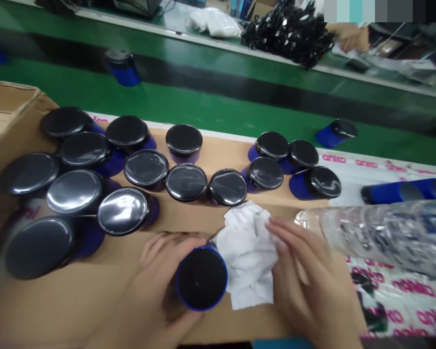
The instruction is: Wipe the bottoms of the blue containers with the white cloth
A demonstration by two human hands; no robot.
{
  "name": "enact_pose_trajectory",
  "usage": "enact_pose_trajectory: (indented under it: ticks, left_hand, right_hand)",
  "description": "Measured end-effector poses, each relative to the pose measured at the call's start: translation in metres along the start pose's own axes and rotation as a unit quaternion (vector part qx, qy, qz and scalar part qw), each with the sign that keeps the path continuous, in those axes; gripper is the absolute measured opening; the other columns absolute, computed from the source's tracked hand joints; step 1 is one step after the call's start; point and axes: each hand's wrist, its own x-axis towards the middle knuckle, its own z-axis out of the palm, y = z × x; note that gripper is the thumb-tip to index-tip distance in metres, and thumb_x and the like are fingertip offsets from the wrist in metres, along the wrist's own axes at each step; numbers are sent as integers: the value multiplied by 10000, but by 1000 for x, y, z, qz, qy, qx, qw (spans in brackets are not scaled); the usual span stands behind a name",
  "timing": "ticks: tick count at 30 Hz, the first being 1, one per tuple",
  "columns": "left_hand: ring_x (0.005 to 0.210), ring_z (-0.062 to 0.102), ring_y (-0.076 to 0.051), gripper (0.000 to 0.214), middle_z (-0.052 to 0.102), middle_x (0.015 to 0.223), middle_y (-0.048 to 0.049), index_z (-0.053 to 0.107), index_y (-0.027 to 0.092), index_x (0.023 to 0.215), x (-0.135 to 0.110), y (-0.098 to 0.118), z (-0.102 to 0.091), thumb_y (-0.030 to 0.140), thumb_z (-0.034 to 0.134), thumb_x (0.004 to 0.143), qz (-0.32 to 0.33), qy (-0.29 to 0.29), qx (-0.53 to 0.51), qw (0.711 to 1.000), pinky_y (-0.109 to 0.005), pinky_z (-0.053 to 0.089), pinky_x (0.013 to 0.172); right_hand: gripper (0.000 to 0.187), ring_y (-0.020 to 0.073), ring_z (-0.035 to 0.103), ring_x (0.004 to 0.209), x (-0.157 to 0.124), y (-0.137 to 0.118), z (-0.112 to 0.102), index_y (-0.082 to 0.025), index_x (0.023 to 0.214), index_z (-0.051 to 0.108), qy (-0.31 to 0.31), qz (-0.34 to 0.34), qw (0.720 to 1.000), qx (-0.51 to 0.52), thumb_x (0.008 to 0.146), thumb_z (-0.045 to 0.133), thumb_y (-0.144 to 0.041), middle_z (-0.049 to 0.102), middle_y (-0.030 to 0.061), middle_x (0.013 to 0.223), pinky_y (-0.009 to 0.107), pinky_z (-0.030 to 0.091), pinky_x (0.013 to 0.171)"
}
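Note:
My left hand (167,276) is wrapped round a blue cylinder with a black end (202,278), which faces up toward me. What this cylinder is exactly, I cannot make out. Just to its right is a crumpled white cloth or paper wipe (249,257), pinched by my right hand (305,276) along its right side. The wipe lies close against the held cylinder. Beyond both hands stand several blue cylinders with glossy black tops, among them one (228,187) right behind the wipe and another (123,210) to the left.
A clear plastic bottle (381,232) lies on its side at the right, near two blue cylinders (403,191). Cardboard (131,291) covers the work surface, and a carton (22,104) stands left. Cylinders lie on the green belt (203,104). Another person's hand (354,39) shows far right.

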Motion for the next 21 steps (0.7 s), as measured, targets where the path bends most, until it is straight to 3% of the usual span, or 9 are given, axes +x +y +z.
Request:
enact_pose_trajectory:
  ticks: [4,9,13,17,21]
  left_hand:
    - [1244,566,-220,599,617,1358,-5,369,334,1408,-1,1,0,195,619,882,7,-18,-29,999,-374,364,1076]
    - [1178,584,-274,592,628,1272,-76,403,260,1391,-5,-1,2,201,669,866,37,10,-49,998,-450,401,1026]
    - [1153,601,-302,538,639,1225,-101,439,229,1350,-8,-5,11,305,679,874,47,29,-36,998,-492,442,1019]
    - [1150,663,-327,574,713,1222,-106,503,231,1368,-5,-10,15,460,677,871,55,52,-6,997,-533,483,1073]
    - [1147,686,-348,510,758,1183,-90,622,268,1313,6,-9,13,482,689,855,27,33,20,999,-544,535,1037]
  right_hand:
    - [142,335,637,1028,3,10,28,-61,1087,705,6,-44,997,-67,1018,596,-118,687,180,1123,473,497,897]
    - [79,303,647,1027,-10,0,2,-126,945,698,54,16,995,-85,978,686,-197,664,144,1067,448,500,941]
    - [115,252,698,896,-7,-19,-2,-212,915,721,53,68,996,33,941,724,-324,685,71,913,367,596,786]
    - [142,230,711,781,3,-41,20,-228,891,730,29,92,986,136,907,768,-365,687,57,811,320,610,672]
    - [145,201,693,670,-5,-64,34,-240,861,723,0,116,970,213,912,775,-367,676,38,741,286,588,600]
